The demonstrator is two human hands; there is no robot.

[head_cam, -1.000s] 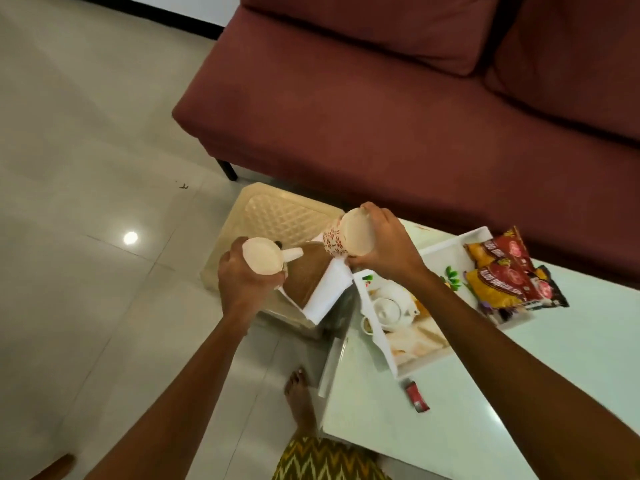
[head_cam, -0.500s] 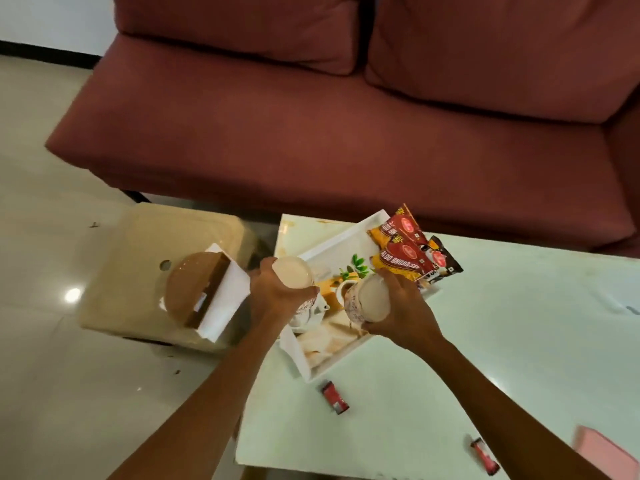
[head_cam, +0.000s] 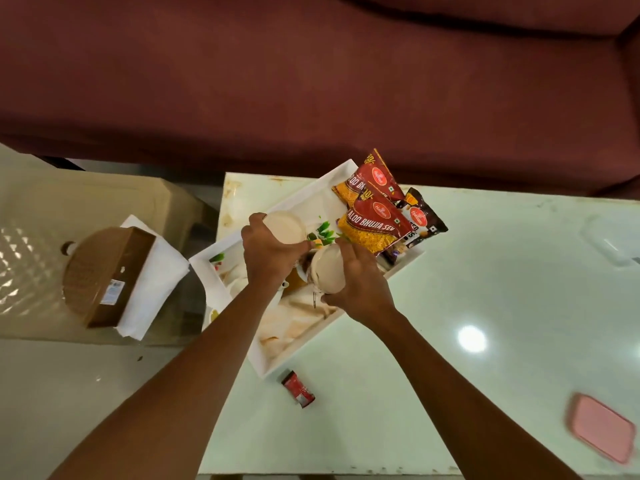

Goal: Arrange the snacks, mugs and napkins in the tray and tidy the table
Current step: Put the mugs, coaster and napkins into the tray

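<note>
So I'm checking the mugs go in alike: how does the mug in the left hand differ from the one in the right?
The left hand's mug is held farther back over the tray; the right hand's mug is nearer, beside the snack packets. The left hand hides its mug's side, while the right hand leaves a red pattern showing on its mug. Both look cream, each gripped in one hand above the tray.

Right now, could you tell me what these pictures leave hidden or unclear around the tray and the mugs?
All in the head view:
- Mug in the left hand: only its pale underside shows; the fingers cover its sides.
- Mug in the right hand: its pattern is mostly hidden by the palm; only the base is clear.
- Tray floor: the picture printed there is masked by both hands.
- Pink item: blurred, near the frame's right edge.
</note>
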